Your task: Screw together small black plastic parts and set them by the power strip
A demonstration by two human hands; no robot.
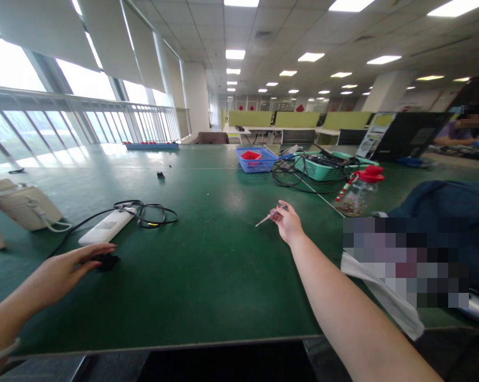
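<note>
My right hand (pixel 288 222) is closed around a slim screwdriver (pixel 266 217), its thin shaft pointing left and down over the middle of the green table (pixel 207 286). Toward the near left, my left hand (pixel 74 265) pinches a small black object (pixel 107 261) between thumb and fingers, at or just above the tabletop. What kind of object it is cannot be made out. Just beyond that hand lies a white power strip (pixel 109 225) with a looped black cable (pixel 154 214).
A beige bag (pixel 26 204) stands at the left. Farther back are a small black piece (pixel 160 175), a blue basket (pixel 257 163) and a green basket (pixel 319 168) of cables. A red-lidded bottle (pixel 359 193) and dark blue cloth (pixel 434 204) are right. Another person (pixel 462 130) sits far right.
</note>
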